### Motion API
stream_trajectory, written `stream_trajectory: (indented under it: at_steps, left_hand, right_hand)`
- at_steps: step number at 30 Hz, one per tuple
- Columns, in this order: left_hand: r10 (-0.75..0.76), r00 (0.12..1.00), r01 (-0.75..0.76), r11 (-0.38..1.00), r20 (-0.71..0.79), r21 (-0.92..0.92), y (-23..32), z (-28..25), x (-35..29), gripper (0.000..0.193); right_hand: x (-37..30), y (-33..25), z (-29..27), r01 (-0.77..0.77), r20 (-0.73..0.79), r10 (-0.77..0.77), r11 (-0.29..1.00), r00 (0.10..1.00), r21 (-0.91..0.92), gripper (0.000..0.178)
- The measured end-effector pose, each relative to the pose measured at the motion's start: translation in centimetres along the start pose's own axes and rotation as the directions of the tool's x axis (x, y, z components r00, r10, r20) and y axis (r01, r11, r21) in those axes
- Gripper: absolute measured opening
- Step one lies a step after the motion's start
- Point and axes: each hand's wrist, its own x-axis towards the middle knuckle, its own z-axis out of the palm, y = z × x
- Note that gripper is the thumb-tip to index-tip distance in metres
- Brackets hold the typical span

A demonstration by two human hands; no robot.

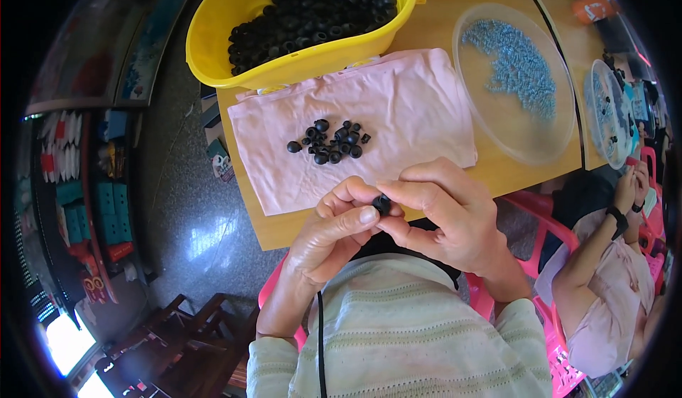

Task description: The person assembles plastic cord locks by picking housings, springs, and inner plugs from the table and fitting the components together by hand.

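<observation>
Just past the table's near edge, my left hand [346,215] pinches a small black rounded plastic-looking piece [382,204] between thumb and fingers. My right hand [447,213] meets it from the other side, its thumb and fingertips closed against the same piece. Whether a second small part is between the right fingertips is hidden. Beyond my hands, a loose cluster of similar black pieces [334,158], some round and some smaller, lies on a pink cloth [412,100] spread over the wooden table [277,229].
A yellow tub [284,69] heaped with black pieces [320,14] stands at the back left. Right of the cloth, a round clear tray [490,132] holds many tiny blue parts [518,61]. Another person [604,284] sits at the right, near a second tray [604,114].
</observation>
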Motion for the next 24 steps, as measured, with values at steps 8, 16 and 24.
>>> stream_trajectory:
  at_steps: [8,16,24]
  left_hand:
    - [-0.028,0.993,0.030,0.999,-0.112,0.017,0.2,0.0,-0.6,0.012]
    - [-0.016,0.993,0.014,1.000,-0.121,-0.023,1.0,-1.1,-0.6,0.013]
    - [0.337,0.937,-0.244,0.826,-0.097,0.508,6.2,1.3,-1.1,0.018]
  right_hand:
    - [-0.3,0.5,0.1,0.176,0.070,-0.169,0.979,0.983,-0.104,0.032]
    - [0.1,1.0,1.4,0.310,0.087,-0.298,0.926,0.951,-0.217,0.030]
    - [2.4,4.4,1.9,-0.089,0.076,0.081,0.990,0.994,0.105,0.026]
